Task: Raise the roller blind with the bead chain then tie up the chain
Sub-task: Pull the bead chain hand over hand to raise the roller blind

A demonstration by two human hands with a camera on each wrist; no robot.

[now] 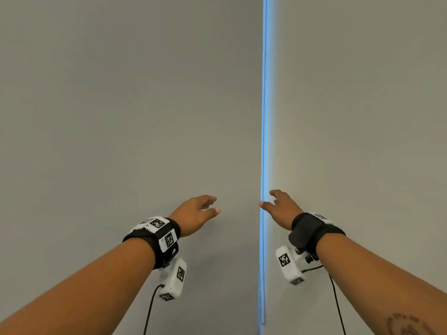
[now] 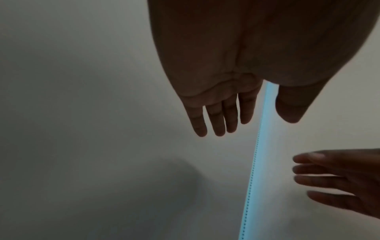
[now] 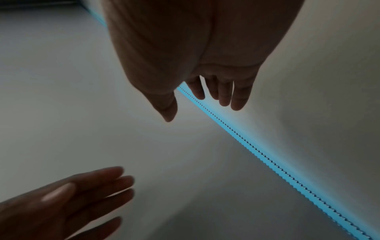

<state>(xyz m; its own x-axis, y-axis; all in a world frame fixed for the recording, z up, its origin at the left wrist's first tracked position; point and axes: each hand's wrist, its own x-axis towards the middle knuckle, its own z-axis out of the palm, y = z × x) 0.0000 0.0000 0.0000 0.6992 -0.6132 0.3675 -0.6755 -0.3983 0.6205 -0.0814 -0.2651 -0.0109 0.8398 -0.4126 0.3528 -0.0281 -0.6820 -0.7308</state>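
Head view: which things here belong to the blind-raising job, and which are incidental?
Job:
thin metal bead chain, hanging in the bright blue gap
grey fabric roller blinds
left hand and right hand, both empty

Incidental:
black wrist straps
white tagged camera boxes

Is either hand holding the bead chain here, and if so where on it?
Neither. The left hand and right hand are open with spread fingers; the bead chain hangs ungripped beside the right thumb.

Black straps (image 1: 167, 235) on both my wrists, each carrying white camera blocks (image 1: 173, 281) printed with black-and-white square markers (image 1: 169, 239). Thin black cables (image 1: 148, 310) trail down from the blocks. Dark ink marking on my right forearm (image 1: 406, 326), low in the head view, partly cut off by the edge.
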